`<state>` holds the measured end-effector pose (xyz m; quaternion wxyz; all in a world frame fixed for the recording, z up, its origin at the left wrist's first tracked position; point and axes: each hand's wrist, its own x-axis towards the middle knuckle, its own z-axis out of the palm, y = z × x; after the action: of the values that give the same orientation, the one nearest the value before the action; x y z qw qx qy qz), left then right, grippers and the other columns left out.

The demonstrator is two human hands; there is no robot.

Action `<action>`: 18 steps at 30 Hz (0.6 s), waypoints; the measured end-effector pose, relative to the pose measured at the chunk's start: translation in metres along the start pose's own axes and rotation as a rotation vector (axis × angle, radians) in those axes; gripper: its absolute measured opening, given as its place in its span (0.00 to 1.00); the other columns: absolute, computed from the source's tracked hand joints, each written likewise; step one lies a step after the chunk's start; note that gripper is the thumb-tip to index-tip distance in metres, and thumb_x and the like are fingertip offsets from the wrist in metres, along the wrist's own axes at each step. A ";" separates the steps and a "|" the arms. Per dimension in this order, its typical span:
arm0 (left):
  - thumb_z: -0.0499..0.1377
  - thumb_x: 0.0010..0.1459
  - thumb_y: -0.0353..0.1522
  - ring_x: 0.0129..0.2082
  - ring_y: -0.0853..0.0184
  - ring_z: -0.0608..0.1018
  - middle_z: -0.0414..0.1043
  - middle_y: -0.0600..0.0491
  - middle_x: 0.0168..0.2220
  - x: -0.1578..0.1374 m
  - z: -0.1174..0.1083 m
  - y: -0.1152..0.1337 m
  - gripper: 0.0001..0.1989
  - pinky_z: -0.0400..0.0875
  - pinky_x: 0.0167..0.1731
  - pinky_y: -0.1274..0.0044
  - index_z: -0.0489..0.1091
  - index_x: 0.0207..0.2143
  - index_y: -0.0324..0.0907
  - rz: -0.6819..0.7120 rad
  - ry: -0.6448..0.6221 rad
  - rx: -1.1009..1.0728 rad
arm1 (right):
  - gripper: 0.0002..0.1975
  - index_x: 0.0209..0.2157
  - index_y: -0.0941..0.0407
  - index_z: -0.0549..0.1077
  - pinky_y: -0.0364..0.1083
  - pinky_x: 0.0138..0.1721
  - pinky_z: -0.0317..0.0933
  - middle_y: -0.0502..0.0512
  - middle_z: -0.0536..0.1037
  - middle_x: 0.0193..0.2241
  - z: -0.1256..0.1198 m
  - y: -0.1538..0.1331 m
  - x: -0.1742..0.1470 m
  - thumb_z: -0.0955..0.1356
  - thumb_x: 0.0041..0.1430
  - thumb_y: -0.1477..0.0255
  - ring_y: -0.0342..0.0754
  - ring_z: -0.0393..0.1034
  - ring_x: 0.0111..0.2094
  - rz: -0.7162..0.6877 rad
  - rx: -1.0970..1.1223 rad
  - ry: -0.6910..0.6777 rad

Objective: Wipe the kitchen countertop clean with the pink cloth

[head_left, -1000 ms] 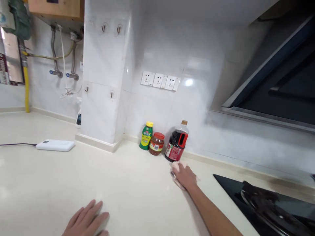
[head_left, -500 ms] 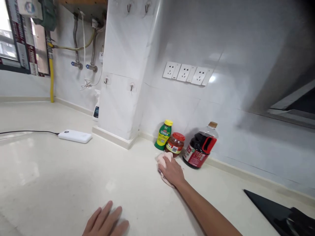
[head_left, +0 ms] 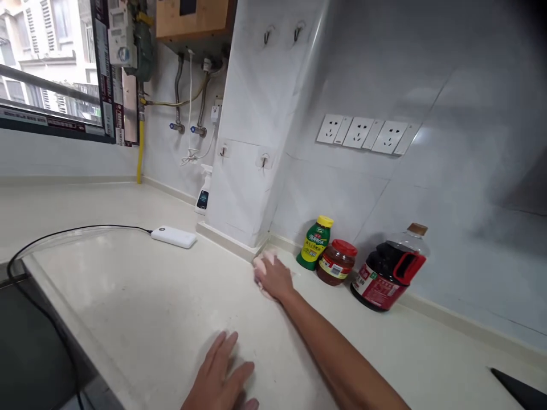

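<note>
My right hand (head_left: 276, 277) presses a pale pink cloth (head_left: 265, 259) onto the white countertop (head_left: 179, 296), close to the corner where the tiled pillar meets the counter. Most of the cloth lies hidden under the fingers. To the right of that hand stand a green squeeze bottle with a yellow cap (head_left: 315, 244), a red-lidded jar (head_left: 337, 262) and a large bottle of dark liquid with a red handle (head_left: 388, 267). Near the bottom of the view, my left hand (head_left: 222, 376) is held with fingers spread, nothing in it.
A white power bank (head_left: 174, 237) with a black cable (head_left: 85, 229) lies on the left part of the counter. Behind it a spray bottle (head_left: 204, 191) stands beside the pillar (head_left: 252, 199). A dark pointed object (head_left: 519, 392) shows at the lower right. Sockets (head_left: 359, 133) sit on the wall.
My right hand has moved the cloth left, away from the jar and to the pillar's corner. The view has turned left, showing more of the window and the counter's left edge.
</note>
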<state>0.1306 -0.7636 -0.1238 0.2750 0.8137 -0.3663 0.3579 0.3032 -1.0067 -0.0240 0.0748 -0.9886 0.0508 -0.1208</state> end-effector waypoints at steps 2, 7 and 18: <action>0.56 0.67 0.34 0.71 0.48 0.54 0.50 0.43 0.72 0.008 -0.008 0.004 0.21 0.73 0.57 0.58 0.64 0.62 0.48 -0.012 0.030 -0.010 | 0.27 0.63 0.52 0.64 0.63 0.59 0.53 0.68 0.62 0.63 -0.001 -0.021 -0.023 0.59 0.68 0.54 0.64 0.59 0.61 -0.079 0.003 -0.005; 0.59 0.64 0.37 0.72 0.45 0.52 0.42 0.45 0.74 0.019 -0.017 0.004 0.29 0.71 0.58 0.56 0.60 0.66 0.50 -0.071 0.077 0.065 | 0.29 0.62 0.45 0.65 0.59 0.60 0.55 0.61 0.65 0.62 0.003 -0.076 -0.089 0.65 0.63 0.51 0.60 0.60 0.61 -0.375 0.019 -0.053; 0.53 0.67 0.44 0.67 0.50 0.64 0.64 0.47 0.66 0.023 -0.029 0.002 0.20 0.69 0.57 0.55 0.71 0.59 0.54 -0.221 -0.125 0.051 | 0.26 0.64 0.47 0.65 0.54 0.63 0.53 0.54 0.66 0.64 -0.036 0.030 -0.134 0.61 0.66 0.59 0.54 0.60 0.63 -0.137 0.044 -0.006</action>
<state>0.1291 -0.7532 -0.0878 0.2685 0.8766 -0.2814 0.2834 0.1628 -1.0256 -0.0249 0.0882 -0.9882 -0.0200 -0.1236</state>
